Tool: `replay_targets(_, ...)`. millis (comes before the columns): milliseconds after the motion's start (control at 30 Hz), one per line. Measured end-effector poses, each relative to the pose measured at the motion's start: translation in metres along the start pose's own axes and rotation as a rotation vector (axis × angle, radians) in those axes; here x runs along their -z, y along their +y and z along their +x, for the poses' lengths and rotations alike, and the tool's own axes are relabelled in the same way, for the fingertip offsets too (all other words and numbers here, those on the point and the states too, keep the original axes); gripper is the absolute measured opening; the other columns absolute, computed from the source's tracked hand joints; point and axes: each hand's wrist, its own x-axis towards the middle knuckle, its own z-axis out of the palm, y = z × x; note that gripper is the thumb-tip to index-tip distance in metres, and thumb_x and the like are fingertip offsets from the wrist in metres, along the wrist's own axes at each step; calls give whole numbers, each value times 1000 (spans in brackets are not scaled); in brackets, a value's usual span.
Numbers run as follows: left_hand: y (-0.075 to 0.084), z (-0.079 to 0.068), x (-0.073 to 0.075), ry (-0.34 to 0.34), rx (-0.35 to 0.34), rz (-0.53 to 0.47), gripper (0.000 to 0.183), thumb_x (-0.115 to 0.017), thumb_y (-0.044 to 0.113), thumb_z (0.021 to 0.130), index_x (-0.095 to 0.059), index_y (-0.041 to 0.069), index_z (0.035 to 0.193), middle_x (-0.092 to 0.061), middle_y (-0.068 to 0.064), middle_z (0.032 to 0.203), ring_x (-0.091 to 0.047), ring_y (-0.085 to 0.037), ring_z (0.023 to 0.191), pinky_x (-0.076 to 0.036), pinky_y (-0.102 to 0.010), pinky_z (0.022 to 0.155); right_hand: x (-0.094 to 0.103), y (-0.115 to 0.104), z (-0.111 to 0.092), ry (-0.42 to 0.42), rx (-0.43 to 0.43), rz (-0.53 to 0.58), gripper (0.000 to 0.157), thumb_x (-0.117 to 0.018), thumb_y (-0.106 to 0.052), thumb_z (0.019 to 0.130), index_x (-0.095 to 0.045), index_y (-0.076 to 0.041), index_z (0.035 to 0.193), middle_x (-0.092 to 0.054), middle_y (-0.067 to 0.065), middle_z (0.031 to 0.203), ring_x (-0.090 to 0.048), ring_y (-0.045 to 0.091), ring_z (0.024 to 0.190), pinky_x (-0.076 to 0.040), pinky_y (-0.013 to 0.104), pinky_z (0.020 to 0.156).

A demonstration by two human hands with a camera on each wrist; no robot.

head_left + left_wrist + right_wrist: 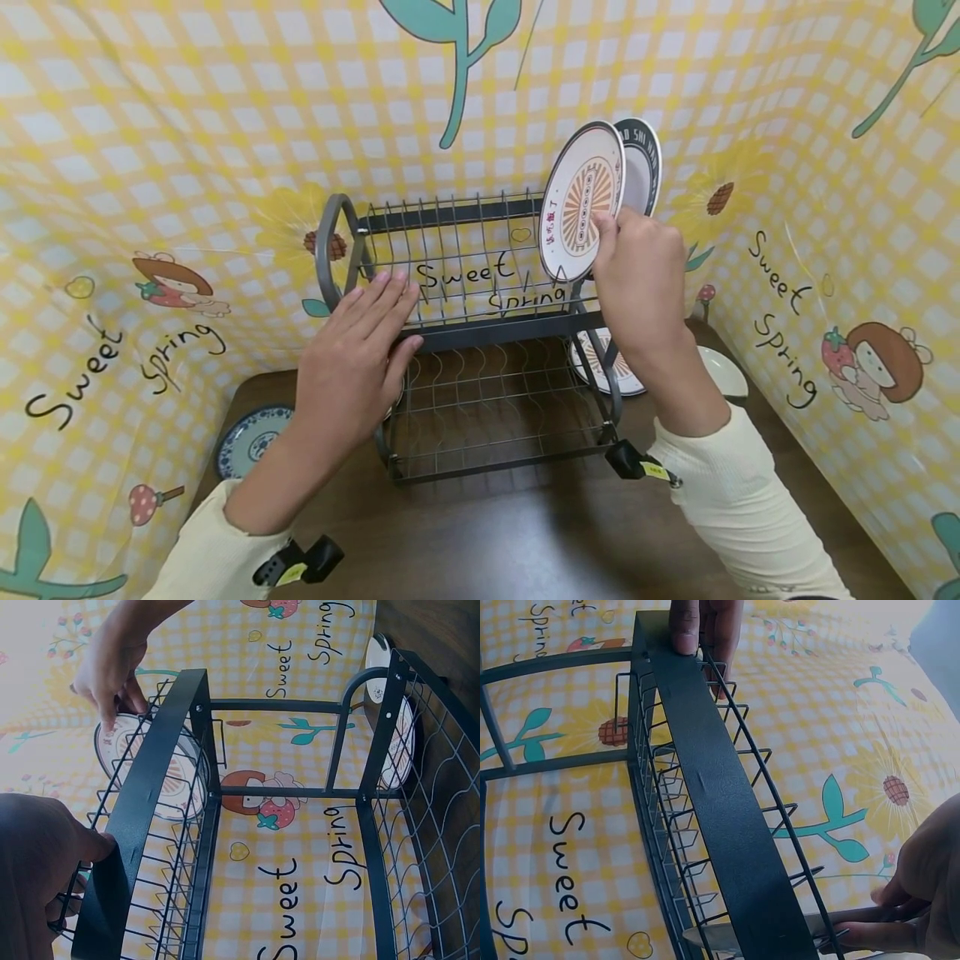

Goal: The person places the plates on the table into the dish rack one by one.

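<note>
A dark metal two-tier dish rack (495,332) stands against the cloth backdrop. My left hand (348,371) holds its upper tier at the front left, fingers over the wires and thumb (96,844) against the front bar. At the upper tier's right end, my right hand (645,279) pinches the near edge of a white plate (581,196) with an orange sunburst print. This plate stands tilted on edge, its lower rim among the wires. Just behind it stands a second plate (647,154) with a dark lettered rim, partly hidden by the first plate and my hand.
On the brown table (487,533), a blue-patterned plate (243,442) lies at the left. Another sunburst plate (611,375) and a pale dish (723,372) lie at the right. Yellow checked cloth (247,100) encloses the back and sides.
</note>
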Motion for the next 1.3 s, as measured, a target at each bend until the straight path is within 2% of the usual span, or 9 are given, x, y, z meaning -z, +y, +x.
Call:
replay_targets(167,-1,0,-1,-2,3,-4,54,-66,24,91,-51,6,139,-47,-9,145,-43,-25,137,-32,-40,117,-2,2,-1,18,1,7,42,-55,-28,98,-63,3,71,-59,17,58,-52,31,53,-35,36,48)
replay_targets(367,-2,1,-1,4,8,-10,53,-66,23,91,-51,6,139,-49,-11,143,-43,-26,137,-29,-38,118,-3,4,-1,74,21,-20,43,-64,-36,90,-70,5,80,-65,20,64,-64,37,62,-54,45,61)
replay_targets(500,-3,0,-2,5,12,-12,54,-66,23,91,-50,6,139,-47,-10,144,-43,-26,137,-26,-36,120,-2,5,-2,117,21,11,41,-69,-36,85,-73,5,91,-70,19,74,-67,33,68,-55,44,65)
replay_targets(667,-4,0,-2,11,9,-16,54,-66,23,90,-50,6,139,-48,-11,144,-44,-26,136,-26,-36,120,1,9,-7,186,69,111,40,-71,-32,85,-73,5,97,-72,19,84,-71,28,74,-58,39,65)
replay_targets(767,-4,0,-2,15,6,-18,54,-67,23,90,-51,6,139,-50,-12,143,-44,-27,136,-29,-39,118,6,14,-12,243,137,149,38,-71,-32,86,-73,5,95,-72,18,83,-71,26,72,-58,35,64)
replay_targets(900,-3,0,-3,11,4,-21,55,-67,22,90,-50,7,140,-49,-11,143,-44,-26,136,-32,-41,117,16,28,-20,291,176,205,32,-70,-31,88,-74,1,93,-73,14,82,-69,20,67,-50,17,62)
replay_targets(1000,-1,0,-3,12,3,-24,55,-67,22,90,-49,7,140,-48,-11,143,-43,-26,136,-32,-42,116,23,44,-26,251,113,316,27,-70,-26,88,-74,0,94,-73,12,82,-66,7,63,-45,6,59)
replay_targets(1100,-1,-1,-2,21,2,-29,54,-67,21,90,-51,6,139,-49,-12,142,-44,-27,136,-33,-42,116,26,66,-34,173,4,421,24,-68,-22,90,-72,1,97,-71,10,82,-62,-2,59,-48,7,54)
replay_targets(1300,0,0,-1,34,2,-39,54,-68,20,89,-52,5,138,-51,-13,141,-45,-27,136,-34,-42,115,8,120,-50,14,-251,526,23,-61,-21,94,-65,0,100,-67,-1,76,-65,7,58,-54,16,51)
